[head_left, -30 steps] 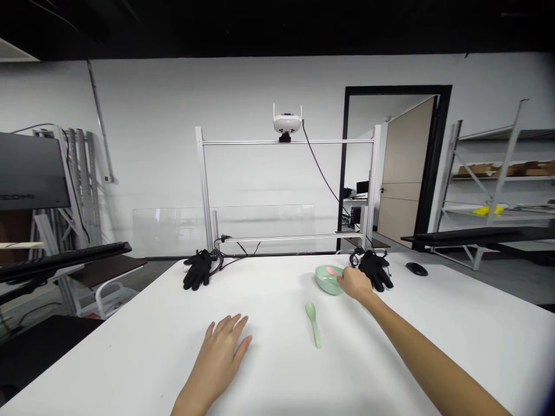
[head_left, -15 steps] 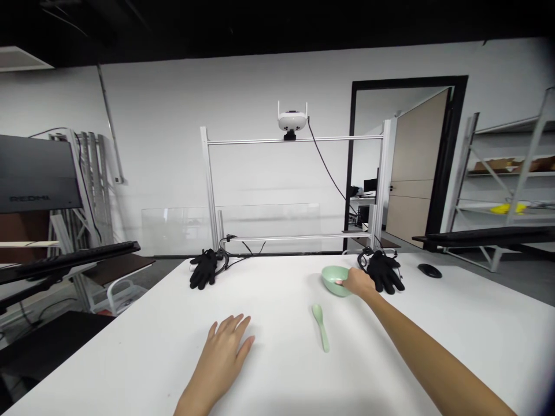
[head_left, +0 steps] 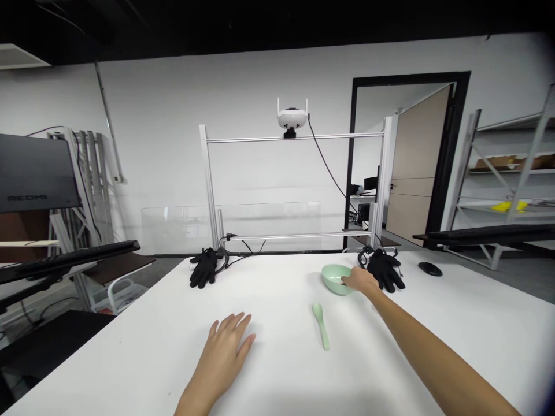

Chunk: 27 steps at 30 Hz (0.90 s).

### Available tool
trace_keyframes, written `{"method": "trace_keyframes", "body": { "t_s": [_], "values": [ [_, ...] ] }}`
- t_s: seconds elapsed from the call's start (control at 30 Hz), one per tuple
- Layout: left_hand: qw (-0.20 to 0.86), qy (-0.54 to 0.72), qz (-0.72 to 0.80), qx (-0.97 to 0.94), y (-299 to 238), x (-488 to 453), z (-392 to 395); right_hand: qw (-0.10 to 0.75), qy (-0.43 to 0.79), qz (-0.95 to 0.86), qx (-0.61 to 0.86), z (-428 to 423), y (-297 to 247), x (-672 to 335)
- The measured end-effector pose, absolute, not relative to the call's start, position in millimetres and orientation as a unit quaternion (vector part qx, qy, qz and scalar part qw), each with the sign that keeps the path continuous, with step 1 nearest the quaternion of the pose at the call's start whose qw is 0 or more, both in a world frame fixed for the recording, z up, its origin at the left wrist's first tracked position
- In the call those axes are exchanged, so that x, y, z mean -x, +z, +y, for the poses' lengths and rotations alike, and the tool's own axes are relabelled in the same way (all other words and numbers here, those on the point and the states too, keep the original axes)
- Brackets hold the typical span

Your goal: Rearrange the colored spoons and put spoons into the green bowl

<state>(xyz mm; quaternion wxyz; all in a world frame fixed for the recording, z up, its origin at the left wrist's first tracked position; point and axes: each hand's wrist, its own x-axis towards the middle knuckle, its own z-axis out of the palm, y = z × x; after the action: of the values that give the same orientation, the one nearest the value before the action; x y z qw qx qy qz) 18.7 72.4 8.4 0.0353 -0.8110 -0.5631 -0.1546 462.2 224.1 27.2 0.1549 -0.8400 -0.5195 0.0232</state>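
A light green bowl stands upright on the white table, right of the middle. My right hand is at its right rim, with the thumb reaching over the inside and the other fingers mostly hidden behind the hand. It appears to grip the rim. Closer to me lies a light green spoon, its bowl end pointing away; neither hand touches it. On the left, my left hand is palm down low over the table, fingers spread and holding nothing.
Black gloves with cables lie at the back left and behind my right hand. A black mouse is at the far right. An aluminium frame rises behind the table, carrying a white camera device.
The thumb of my right hand has drawn back slightly toward the bowl's right rim. My left hand, the bowl and the spoon stay where they were.
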Motion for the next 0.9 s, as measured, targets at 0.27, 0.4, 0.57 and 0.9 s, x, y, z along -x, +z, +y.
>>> {"method": "trace_keyframes", "body": {
  "t_s": [0.27, 0.4, 0.57, 0.9],
  "values": [
    [0.033, -0.151, -0.561, 0.813, 11, -23, 71, 0.172, -0.014, -0.558, 0.812, 171, 41, -452],
    [0.036, -0.160, -0.558, 0.814, 10, -23, 72, 0.228, -0.059, -0.613, 0.754, 128, 38, -442],
    [0.045, -0.170, -0.554, 0.814, 8, -23, 73, 0.289, -0.075, -0.687, 0.663, 84, 18, -433],
    [0.048, -0.150, -0.562, 0.812, 12, -27, 69, 0.261, -0.114, -0.673, 0.682, 44, -35, -427]
  ]
}}
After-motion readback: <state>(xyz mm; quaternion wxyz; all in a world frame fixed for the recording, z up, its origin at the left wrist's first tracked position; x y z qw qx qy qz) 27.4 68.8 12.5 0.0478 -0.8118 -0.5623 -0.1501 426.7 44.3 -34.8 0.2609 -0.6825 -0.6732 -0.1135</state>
